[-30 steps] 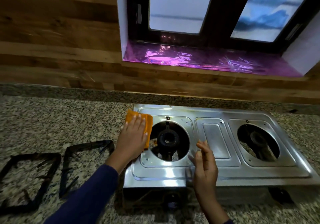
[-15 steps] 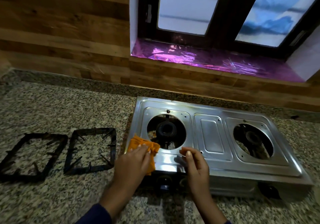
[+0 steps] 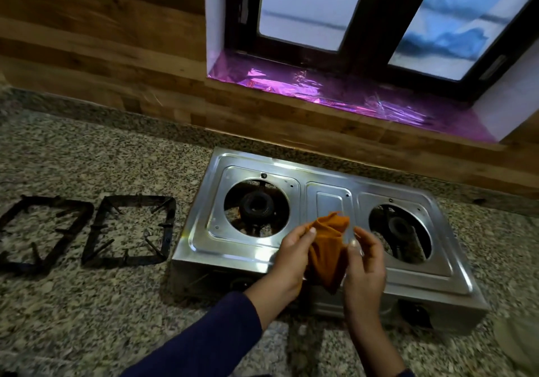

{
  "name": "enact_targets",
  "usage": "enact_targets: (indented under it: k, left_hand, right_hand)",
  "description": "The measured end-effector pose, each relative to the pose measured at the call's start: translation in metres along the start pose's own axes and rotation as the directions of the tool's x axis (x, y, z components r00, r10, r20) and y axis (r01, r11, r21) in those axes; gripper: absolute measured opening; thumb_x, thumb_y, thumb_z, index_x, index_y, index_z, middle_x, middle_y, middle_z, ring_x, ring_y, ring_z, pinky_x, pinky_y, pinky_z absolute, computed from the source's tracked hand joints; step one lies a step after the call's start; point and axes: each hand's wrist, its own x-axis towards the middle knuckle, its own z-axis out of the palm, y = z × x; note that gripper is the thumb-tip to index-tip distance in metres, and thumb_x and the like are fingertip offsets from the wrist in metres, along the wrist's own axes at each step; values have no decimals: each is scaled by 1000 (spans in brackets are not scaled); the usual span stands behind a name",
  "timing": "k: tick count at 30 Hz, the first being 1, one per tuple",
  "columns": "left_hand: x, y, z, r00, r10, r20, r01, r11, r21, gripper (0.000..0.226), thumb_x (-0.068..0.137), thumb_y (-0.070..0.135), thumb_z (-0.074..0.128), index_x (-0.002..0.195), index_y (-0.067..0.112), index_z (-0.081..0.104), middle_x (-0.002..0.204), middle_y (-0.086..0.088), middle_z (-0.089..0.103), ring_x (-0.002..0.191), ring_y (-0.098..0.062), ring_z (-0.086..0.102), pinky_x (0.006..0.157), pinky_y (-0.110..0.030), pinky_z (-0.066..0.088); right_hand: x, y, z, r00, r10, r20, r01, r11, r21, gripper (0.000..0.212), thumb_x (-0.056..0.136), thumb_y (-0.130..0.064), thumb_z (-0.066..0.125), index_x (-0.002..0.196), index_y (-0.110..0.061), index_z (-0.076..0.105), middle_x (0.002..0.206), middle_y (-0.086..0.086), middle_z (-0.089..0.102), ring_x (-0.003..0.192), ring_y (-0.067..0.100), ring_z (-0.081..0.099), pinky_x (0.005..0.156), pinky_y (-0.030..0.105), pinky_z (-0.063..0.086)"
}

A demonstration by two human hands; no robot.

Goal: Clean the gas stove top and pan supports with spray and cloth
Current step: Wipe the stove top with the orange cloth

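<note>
A steel two-burner gas stove sits on the granite counter, both burner openings bare. An orange cloth hangs bunched above the stove's front middle, lifted off the surface. My left hand pinches its left side and my right hand grips its right side. Two black pan supports lie flat on the counter left of the stove, one near it and one farther left. No spray bottle is in view.
The speckled granite counter runs to a wood-panelled wall behind. A window sill lined with pink foil sits above the stove. The stove's knobs face the counter's front edge.
The cloth left the stove's front-left surface and now hangs in the air between both hands. My right hand came off the stove and took hold of it. The view shifted left.
</note>
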Motion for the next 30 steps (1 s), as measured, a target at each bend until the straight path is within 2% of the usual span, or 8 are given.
enact_targets:
  k: [3,6,8,10,13,18,25,30]
  left_hand:
    - [-6,8,-17,984,180,-11,-174,962,211,36,96,0,51,118,28,58,120,2,66,105,-2,63,88,-16,48]
    - [-14,17,-65,859,511,8,-390,646,655,47,95,3,54,135,29,50,142,9,48,134,-4,43,107,-14,33]
    - [-21,21,-102,785,619,19,-352,422,836,47,95,5,53,139,23,52,145,10,46,139,-6,35,109,-23,35]
    - [-31,23,-135,746,665,-21,-219,274,937,44,96,12,51,139,19,52,147,4,47,143,-14,31,111,-40,38]
    - [-43,14,-169,733,675,-83,27,93,995,56,95,36,41,148,15,40,157,-3,34,149,-20,19,119,-51,22]
    - [-57,-10,-182,711,645,-281,261,128,957,85,94,65,20,156,9,9,164,-6,4,152,-19,-2,121,-47,7]
    - [-59,-8,-183,753,606,-256,225,129,966,84,93,68,15,156,14,-3,164,-3,-10,150,-14,-12,122,-42,1]
    - [-59,-6,-184,766,587,-262,218,146,965,85,92,70,14,156,17,-4,164,-2,-10,150,-14,-11,122,-40,1]
  right_hand:
    - [0,12,3,990,-21,138,42,989,-145,26,92,-33,54,116,-25,58,118,-2,60,110,0,56,92,18,47]
    - [0,19,18,952,-86,294,180,934,-308,27,98,-28,51,125,-27,53,128,-2,55,118,-3,50,100,23,43]
    - [5,21,31,930,-29,365,184,899,-398,46,101,-38,44,143,-20,40,146,2,45,135,13,41,111,35,36]
    - [12,25,45,903,94,420,172,816,-552,66,101,-47,39,154,-13,19,161,9,22,150,23,16,122,42,16]
    - [16,28,62,867,215,449,286,524,-802,82,97,-56,36,156,-7,8,164,18,2,151,31,-3,121,45,-2]
    - [75,50,82,908,118,403,314,447,-838,74,99,-49,34,153,0,18,159,27,17,149,39,10,122,49,4]
    - [158,54,138,921,114,373,272,499,-823,72,100,-45,35,152,2,17,160,27,13,149,39,6,121,51,0]
    - [151,36,223,829,144,541,399,524,-752,76,99,-52,31,153,-1,17,162,24,8,151,36,2,122,49,-1]
